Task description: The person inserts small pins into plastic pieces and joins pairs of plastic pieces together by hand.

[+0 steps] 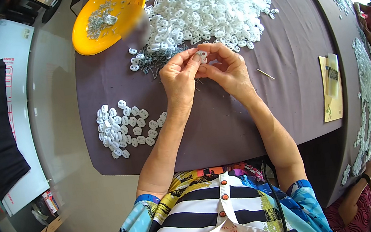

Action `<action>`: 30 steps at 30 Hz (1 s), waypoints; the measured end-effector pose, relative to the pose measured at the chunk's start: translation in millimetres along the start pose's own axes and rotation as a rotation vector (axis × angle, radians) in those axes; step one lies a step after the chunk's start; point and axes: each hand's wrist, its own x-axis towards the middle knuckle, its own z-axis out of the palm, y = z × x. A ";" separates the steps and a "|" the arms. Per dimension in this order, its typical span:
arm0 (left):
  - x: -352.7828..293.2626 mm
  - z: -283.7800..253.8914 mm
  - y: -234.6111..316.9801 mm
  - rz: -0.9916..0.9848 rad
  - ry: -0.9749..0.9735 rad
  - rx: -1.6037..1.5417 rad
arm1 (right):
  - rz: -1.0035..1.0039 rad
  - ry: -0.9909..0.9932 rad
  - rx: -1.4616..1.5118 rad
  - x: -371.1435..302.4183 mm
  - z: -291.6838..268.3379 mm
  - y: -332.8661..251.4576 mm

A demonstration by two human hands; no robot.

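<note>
Head view: what do we have between our hands?

"A small white plastic piece (203, 57). Our left hand (178, 77) pinches it from the nine o'clock side, and our right hand (230, 72) grips it with thumb and forefinger from three o'clock, likely to keep so small a thing steady. Whether a metal bit is in there too, we cannot tell."

"Taking our hands as the clock's centre, why is the big pile of white pieces (207, 11) at twelve?"

"Probably so that both hands can reach it. The heap of grey metal pins (153, 60) lies at nine, near our left hand, seemingly for the same reason."

"And the smaller cluster of white pieces (115, 130) at eight?"

"It sits well apart from the pile, perhaps so the two lots don't mix."

"The yellow dish (81, 30) at ten?"

"It holds silvery metal bits (99, 23); presumably it stops them scattering over our brown tablecloth (225, 134)."

"Anything past our right hand?"

"A thin stick (266, 74) between three and four, and farther out a tan card (335, 107) under a clear plastic packet (332, 80), apparently out of our way."
</note>
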 end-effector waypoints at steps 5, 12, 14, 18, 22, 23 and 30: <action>-1.7 -0.2 3.5 -0.078 -0.014 -0.015 | -0.119 0.021 -0.274 -0.1 -1.6 -7.3; -1.4 -0.5 7.6 -0.075 -0.011 0.024 | -0.119 -0.034 -0.278 2.8 -7.9 -6.6; -0.8 -3.0 7.9 -0.090 -0.027 0.030 | -0.100 -0.037 -0.256 1.7 -7.2 -6.6; 0.7 -6.1 6.7 -0.115 -0.032 0.064 | -0.091 -0.045 -0.258 1.6 -5.2 -7.0; 1.0 -5.0 8.6 -0.117 -0.029 0.071 | -0.070 -0.028 -0.227 1.0 -5.8 -7.4; 1.2 -5.9 9.1 -0.125 -0.038 0.069 | -0.070 -0.030 -0.225 1.3 -6.3 -7.2; 1.3 -5.7 12.2 -0.130 -0.051 0.017 | -0.041 -0.087 -0.194 2.3 -11.4 -0.6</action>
